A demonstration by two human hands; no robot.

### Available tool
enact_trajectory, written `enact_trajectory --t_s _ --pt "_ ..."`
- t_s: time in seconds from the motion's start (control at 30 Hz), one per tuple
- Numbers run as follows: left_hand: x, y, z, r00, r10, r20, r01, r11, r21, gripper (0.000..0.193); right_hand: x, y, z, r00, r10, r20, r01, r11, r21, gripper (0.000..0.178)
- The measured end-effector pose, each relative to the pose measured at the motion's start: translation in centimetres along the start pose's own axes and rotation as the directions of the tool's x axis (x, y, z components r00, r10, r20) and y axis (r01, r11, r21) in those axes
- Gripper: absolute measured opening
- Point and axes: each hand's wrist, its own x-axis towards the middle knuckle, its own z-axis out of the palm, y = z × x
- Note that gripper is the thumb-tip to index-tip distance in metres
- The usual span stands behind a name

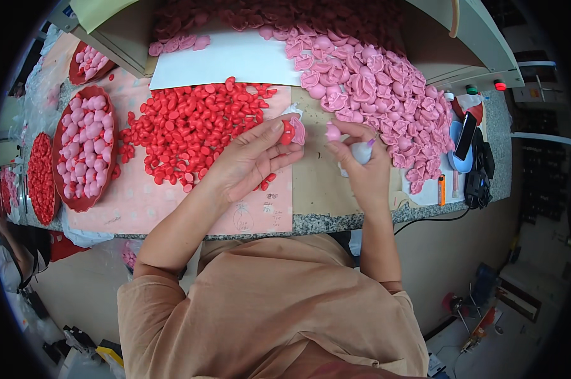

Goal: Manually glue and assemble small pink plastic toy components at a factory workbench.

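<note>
My left hand (254,158) pinches a small glossy red plastic piece (288,133) between thumb and forefinger, with a pink ruffled plastic piece (298,129) right against it. A short gap away, my right hand (369,170) has a small pink piece (333,131) at its thumb and fingertip. The same hand also holds a small white squeeze bottle (361,153) with a purple tip, its body partly covered by the fingers. Left of my hands spreads a heap of red pieces (191,129). Pink ruffled shells (386,95) are piled to the right.
Red oval baskets (113,142) of pink and red pieces stand at the left. A white sheet (228,60) lies under the box-like housing (481,63). On the right are an orange lighter (441,191), a phone (466,136) on a blue dish, and a black cable (434,218).
</note>
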Motion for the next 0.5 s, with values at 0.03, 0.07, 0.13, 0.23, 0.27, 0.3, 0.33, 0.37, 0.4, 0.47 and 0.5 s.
enact_trajectory --t_s 0.03,0.07,0.13,0.23,0.27,0.3,0.33,0.37,0.4,0.47,0.5 --pt "0.0 0.0 0.2 1.000 -0.002 -0.016 0.002 1.000 0.022 0.036 -0.2 -0.2 0.7 0.997 -0.082 0.004 0.081 0.995 0.053 0.027" --pt "0.0 -0.1 0.4 0.999 -0.004 -0.032 0.005 0.999 0.044 0.037 -0.4 -0.4 1.3 0.987 -0.163 0.004 0.161 0.981 0.105 0.028" --pt "0.1 -0.1 0.5 0.999 -0.008 -0.041 0.010 0.999 0.047 0.037 -0.2 -0.8 1.9 0.982 -0.187 0.003 0.187 0.981 0.056 0.030" --pt "0.0 -0.2 0.6 0.999 0.000 -0.039 0.003 0.998 0.063 0.038 0.0 -0.2 2.4 0.962 -0.271 0.036 0.272 0.962 -0.020 0.032" --pt "-0.1 -0.1 0.6 1.000 0.005 -0.028 -0.003 0.997 0.077 0.038 0.1 -0.2 2.5 0.960 -0.277 0.035 0.278 0.960 -0.031 0.033" --pt "0.0 -0.2 0.4 0.999 0.007 -0.032 -0.005 0.997 0.072 0.038 0.1 -0.1 2.5 0.960 -0.279 0.034 0.281 0.959 -0.045 0.033" --pt "0.0 -0.2 0.0 1.000 -0.003 -0.013 0.004 0.996 0.084 0.038 0.2 -0.1 2.5 0.960 -0.278 0.041 0.280 0.959 -0.045 0.033" --pt "0.1 -0.2 -0.2 1.000 -0.013 0.006 0.012 0.995 0.096 0.038 0.3 -0.1 2.6 0.957 -0.289 0.043 0.291 0.955 -0.060 0.034" --pt "0.0 -0.2 -0.2 1.000 -0.011 0.001 0.011 0.996 0.091 0.038 0.3 0.0 2.7 0.954 -0.297 0.046 0.300 0.951 -0.073 0.034" --pt "0.0 -0.3 0.0 1.000 0.008 -0.019 -0.006 0.993 0.114 0.037 0.3 0.1 2.8 0.948 -0.313 0.056 0.317 0.946 -0.072 0.035" --pt "0.0 -0.3 0.0 1.000 0.008 -0.022 -0.005 0.994 0.110 0.037 0.2 0.2 2.8 0.942 -0.332 0.057 0.336 0.939 -0.075 0.035"
